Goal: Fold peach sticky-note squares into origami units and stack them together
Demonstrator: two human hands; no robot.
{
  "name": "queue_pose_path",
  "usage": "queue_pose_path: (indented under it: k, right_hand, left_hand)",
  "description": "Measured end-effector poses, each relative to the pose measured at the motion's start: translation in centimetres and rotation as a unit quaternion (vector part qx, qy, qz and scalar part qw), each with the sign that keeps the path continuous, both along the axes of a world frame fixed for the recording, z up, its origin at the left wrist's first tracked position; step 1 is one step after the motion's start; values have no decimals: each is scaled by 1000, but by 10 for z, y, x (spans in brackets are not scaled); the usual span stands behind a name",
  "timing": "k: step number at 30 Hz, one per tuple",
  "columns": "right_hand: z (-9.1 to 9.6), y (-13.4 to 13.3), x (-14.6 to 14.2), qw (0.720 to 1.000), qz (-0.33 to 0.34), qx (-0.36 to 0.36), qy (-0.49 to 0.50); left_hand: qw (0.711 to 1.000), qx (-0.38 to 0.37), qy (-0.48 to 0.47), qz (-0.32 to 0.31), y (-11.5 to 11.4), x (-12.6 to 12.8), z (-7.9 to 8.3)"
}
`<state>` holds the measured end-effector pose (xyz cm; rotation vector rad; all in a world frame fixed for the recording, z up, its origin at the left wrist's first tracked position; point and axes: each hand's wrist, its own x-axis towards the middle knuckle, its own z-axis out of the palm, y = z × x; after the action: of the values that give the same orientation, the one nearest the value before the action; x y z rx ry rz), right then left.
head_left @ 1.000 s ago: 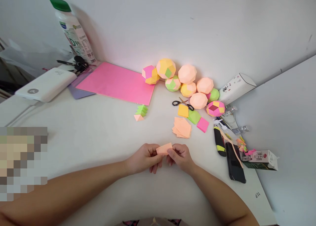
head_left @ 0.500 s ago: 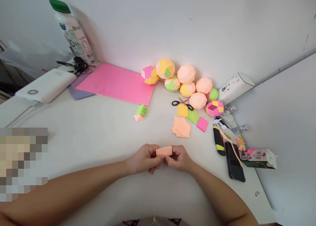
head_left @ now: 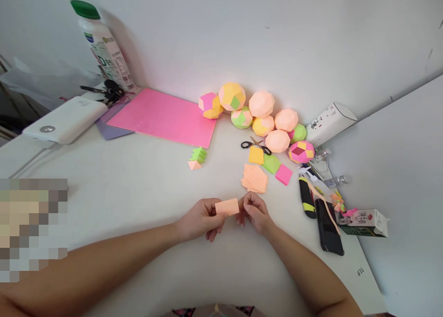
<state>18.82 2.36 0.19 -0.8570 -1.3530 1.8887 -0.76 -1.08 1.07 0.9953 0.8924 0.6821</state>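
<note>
A small peach paper strip (head_left: 227, 207), apparently folded, is pinched between the thumb and fingers of my left hand (head_left: 203, 220). My right hand (head_left: 255, 213) is curled beside the strip's right end, thumb and fingers pressed together. A fingertip there seems to meet the paper's edge; what lies inside that pinch is hidden. Just beyond my hands is a loose stack of peach paper squares (head_left: 255, 178). Orange squares (head_left: 256, 155), green squares (head_left: 272, 163) and pink squares (head_left: 284, 174) lie behind it. Scissors (head_left: 255, 144) rest there too. Farther left sits a row of folded green and peach pieces (head_left: 197, 158).
Several faceted paper balls (head_left: 261, 104) line the wall. Pink sheets (head_left: 166, 118) lie left of them, near a white power bank (head_left: 65, 120) and a leaning bottle (head_left: 104, 49). On the right are a utility knife (head_left: 307, 197), a phone (head_left: 328, 227) and a carton (head_left: 363, 222).
My right hand has shifted up and slightly right, to the strip's end. The strip has tilted and shows more of its face, still in my left hand.
</note>
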Motion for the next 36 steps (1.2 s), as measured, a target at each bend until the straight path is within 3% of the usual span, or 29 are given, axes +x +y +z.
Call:
queue_pose_path:
  k: [7,18,23,28,36]
  right_hand:
    - [8,-6,-6,989,80,65,-105]
    - [-1,2,0,998,-24,15,-52]
    - [2,-3,-4,992,0,70,-109]
    - [3,-6,-7,978,-20,133,-157]
    - [-3,-7,-9,978,-37,167,-118]
  left_hand:
    - [1000,8,1,-13,-1,2,1]
    - [997,-21,-61,37,0,2,-1]
    - [989,-18,-131,65,2,1,1]
    - [992,4,-116,58,1,1,1]
    - [994,19,-96,58,0,1,-1]
